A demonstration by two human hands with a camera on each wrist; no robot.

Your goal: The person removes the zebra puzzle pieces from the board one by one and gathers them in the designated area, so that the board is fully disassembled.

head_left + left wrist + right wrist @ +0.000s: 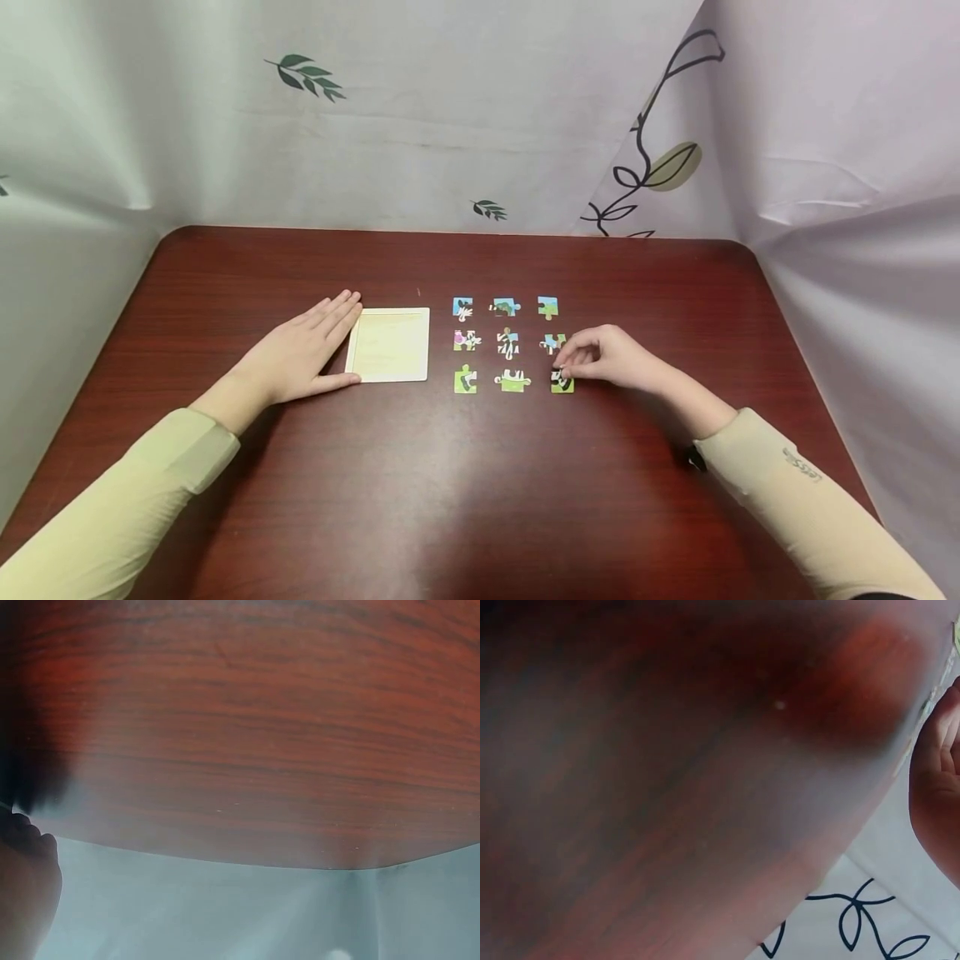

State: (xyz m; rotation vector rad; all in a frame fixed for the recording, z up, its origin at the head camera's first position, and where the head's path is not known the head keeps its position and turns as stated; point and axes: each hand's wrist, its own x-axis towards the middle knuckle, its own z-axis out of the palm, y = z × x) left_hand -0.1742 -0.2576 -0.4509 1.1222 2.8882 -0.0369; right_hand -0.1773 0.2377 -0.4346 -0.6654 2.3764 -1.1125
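Observation:
In the head view, a pale square puzzle tray (392, 346) lies on the table. Along its left edge rests my left hand (303, 350), fingers extended and thumb near the lower corner. To the tray's right, jigsaw pieces are laid out in three rows, including a center piece (508, 342) and a bottom-middle piece (513, 382). My right hand (611, 357) pinches the top of the bottom-right puzzle piece (562, 383), green with black and white; its fingertips partly cover it. The wrist views show only part of the left hand (28, 885) and right hand (937, 780).
The dark red-brown wooden table (390, 500) has rounded far corners. Pale curtains (390, 142) with leaf prints hang behind it and along both sides. Another piece (553, 342) lies close to my right fingertips.

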